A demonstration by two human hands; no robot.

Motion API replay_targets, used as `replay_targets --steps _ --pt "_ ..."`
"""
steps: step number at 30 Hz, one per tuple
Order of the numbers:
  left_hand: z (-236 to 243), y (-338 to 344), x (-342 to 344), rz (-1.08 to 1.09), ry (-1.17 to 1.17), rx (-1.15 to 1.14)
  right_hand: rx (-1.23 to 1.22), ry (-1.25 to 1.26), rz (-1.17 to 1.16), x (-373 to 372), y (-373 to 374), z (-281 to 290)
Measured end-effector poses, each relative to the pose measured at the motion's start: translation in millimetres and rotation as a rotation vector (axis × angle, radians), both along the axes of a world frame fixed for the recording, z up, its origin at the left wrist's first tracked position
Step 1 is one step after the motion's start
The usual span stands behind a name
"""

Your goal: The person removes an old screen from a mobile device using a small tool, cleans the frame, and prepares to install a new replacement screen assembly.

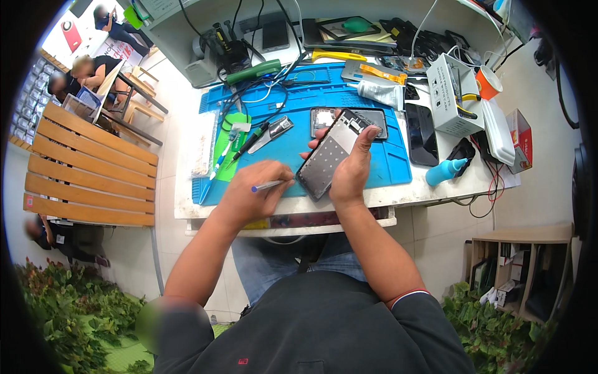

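Note:
My right hand (351,174) is closed around a phone frame (329,153), its thumb along the right edge and fingers behind. The frame is tilted, its grey inner plate dotted with pale spots and facing up. In my left hand (256,190) a slim silver tool with a blue end (268,186) is pinched; its tip, close to the frame's lower left edge, is too small to make out. Behind the frame, a second opened phone housing (377,118) lies on the blue repair mat (392,165). Left of it rest a black pen-like tool (250,141) and a toothbrush (216,169).
A green-handled tool (254,71), cables and a white tube (381,93) lie toward the back. On the right are a dark phone (422,134), a blue bottle (445,171) and a white box (453,93). A slatted wooden bench (93,171) stands to the left.

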State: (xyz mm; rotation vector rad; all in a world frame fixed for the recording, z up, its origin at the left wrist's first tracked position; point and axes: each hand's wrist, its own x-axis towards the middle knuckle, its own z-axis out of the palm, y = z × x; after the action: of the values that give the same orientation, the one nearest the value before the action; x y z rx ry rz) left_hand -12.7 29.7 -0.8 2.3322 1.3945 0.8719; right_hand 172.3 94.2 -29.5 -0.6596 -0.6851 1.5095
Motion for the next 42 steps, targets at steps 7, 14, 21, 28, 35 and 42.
replay_targets --steps 7,14,21,28,35,42 --pt "2.7 -1.2 2.4 0.018 -0.038 -0.033 0.015 0.003 0.001 -0.2 -0.5 -1.9" --pt "-0.7 9.4 -4.6 -0.032 -0.057 -0.027 -0.012 0.018 0.025 0.5 3.0 -1.8" --pt "11.7 17.1 -7.4 -0.125 -0.022 -0.051 -0.027 0.061 0.055 0.7 7.9 -5.6" --pt "12.6 20.2 -8.0 -0.138 -0.023 -0.044 -0.078 0.064 0.090 1.0 9.7 -11.1" --pt "14.0 25.2 -8.6 -0.161 -0.025 -0.089 -0.104 0.043 0.085 2.2 10.1 -8.1" --pt "33.1 47.5 -2.9 -0.165 0.086 -0.244 -0.109 0.008 0.060 3.1 14.4 -5.7"
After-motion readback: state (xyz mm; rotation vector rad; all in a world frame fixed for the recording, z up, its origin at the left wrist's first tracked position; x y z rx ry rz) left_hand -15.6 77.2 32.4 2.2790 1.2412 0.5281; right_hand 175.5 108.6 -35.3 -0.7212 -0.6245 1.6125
